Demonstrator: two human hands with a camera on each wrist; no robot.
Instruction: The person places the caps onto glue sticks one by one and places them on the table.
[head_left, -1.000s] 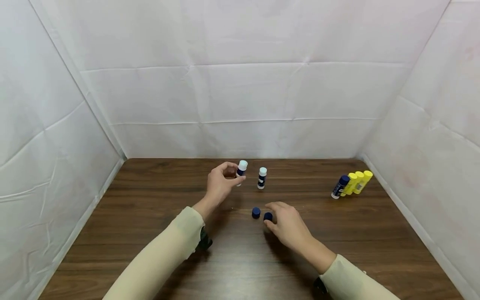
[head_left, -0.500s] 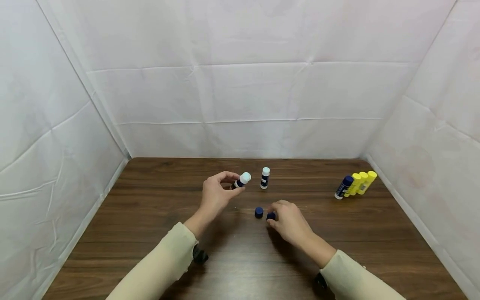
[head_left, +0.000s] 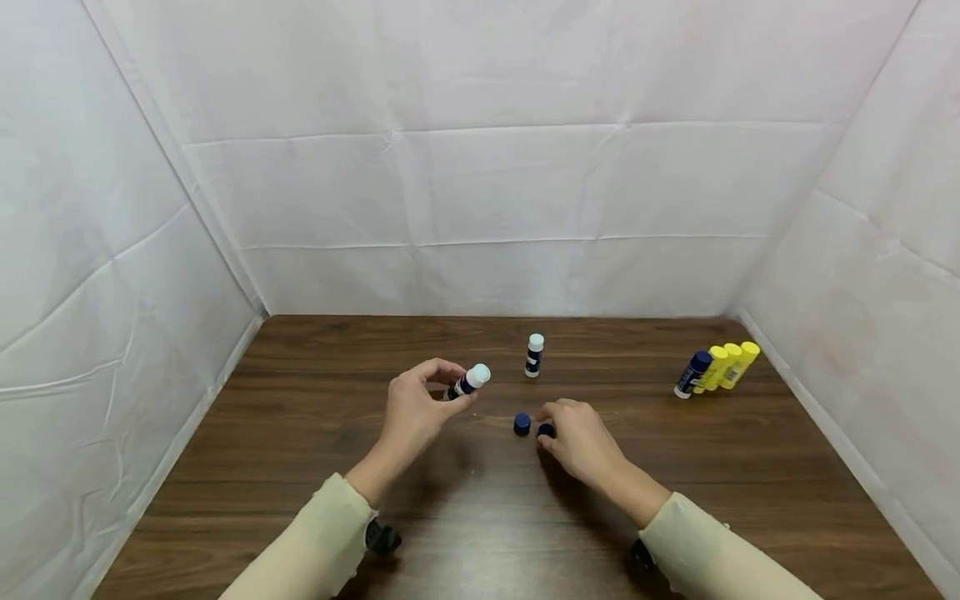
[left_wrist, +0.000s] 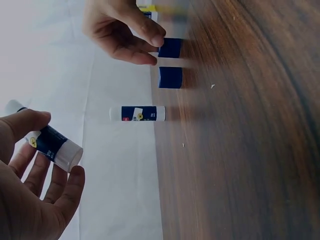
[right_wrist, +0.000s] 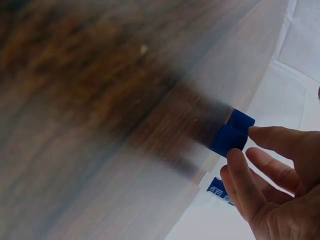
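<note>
My left hand [head_left: 420, 408] grips a glue stick [head_left: 467, 382] that has no cap on. The stick tilts above the table, white end up and to the right; in the left wrist view its navy label shows between thumb and fingers. Low over the table, my right hand [head_left: 583, 442] pinches a short blue cap [head_left: 546, 431] between thumb and fingertips. A second blue cap [head_left: 522, 424] stands just left of it, untouched. Behind the caps, another uncapped glue stick [head_left: 533, 357] stands upright, well apart from both hands.
On the right side of the table [head_left: 300, 467], a capped navy glue stick [head_left: 693, 375] stands in a row with three yellow sticks [head_left: 740, 367]. White cloth walls [head_left: 510, 183] close off the back and both sides. Each wrist carries a black device [head_left: 382, 537].
My left hand has drawn the glue stick toward me and left, away from the standing one, tilting it from near upright. My right-hand fingers have closed in on the nearer blue cap.
</note>
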